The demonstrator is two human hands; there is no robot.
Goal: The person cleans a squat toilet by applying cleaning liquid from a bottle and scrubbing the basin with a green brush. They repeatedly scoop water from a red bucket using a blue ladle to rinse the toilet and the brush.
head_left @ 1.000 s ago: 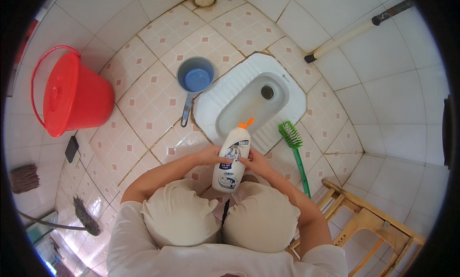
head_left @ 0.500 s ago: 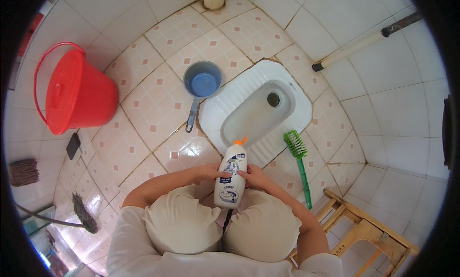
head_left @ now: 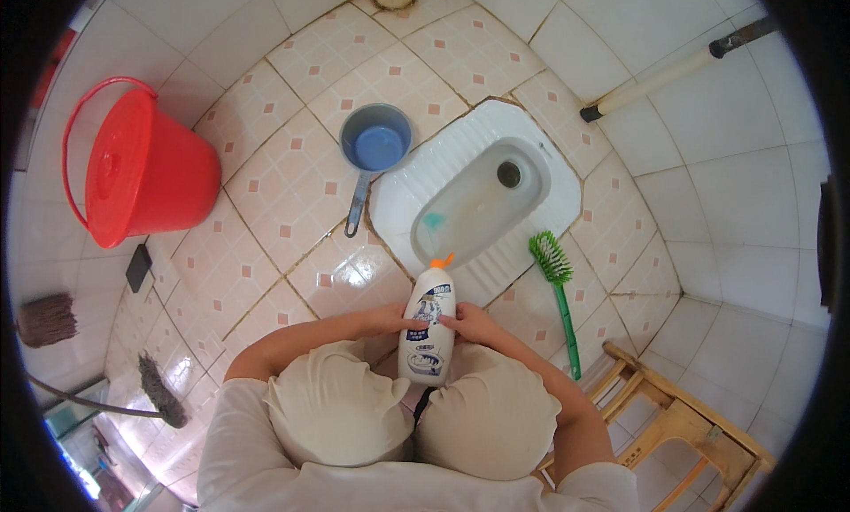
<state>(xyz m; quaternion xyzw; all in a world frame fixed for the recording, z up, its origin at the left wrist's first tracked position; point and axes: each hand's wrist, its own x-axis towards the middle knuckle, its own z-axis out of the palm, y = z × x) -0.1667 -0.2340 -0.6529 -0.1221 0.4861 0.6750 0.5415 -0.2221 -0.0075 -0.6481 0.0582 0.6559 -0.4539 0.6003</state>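
Both hands grip a white toilet cleaner bottle (head_left: pixel 426 339) with an orange spout and dark blue label, its tip pointing away from me over the near end of the squat toilet (head_left: pixel 390 213). My left hand (head_left: pixel 390 319) wraps the bottle's left side, thumb on the front. My right hand (head_left: pixel 466 323) holds the right side the same way. A patch of blue-green liquid (head_left: pixel 433 220) lies in the basin just beyond the spout. A green toilet brush (head_left: pixel 561 301) rests on the floor at the right of the toilet, bristles at its far end.
A blue-grey dipper (head_left: pixel 376 138) sits left of the toilet. At the far left stands a red lidded bucket (head_left: pixel 158 171). A wooden stool (head_left: pixel 686 423) is at lower right, mop heads (head_left: pixel 159 392) at lower left. A pipe (head_left: pixel 651 89) runs along the right wall.
Blue-green liquid has appeared in the basin in front of the spout. Both hands keep their hold on the bottle, and the view has shifted slightly.
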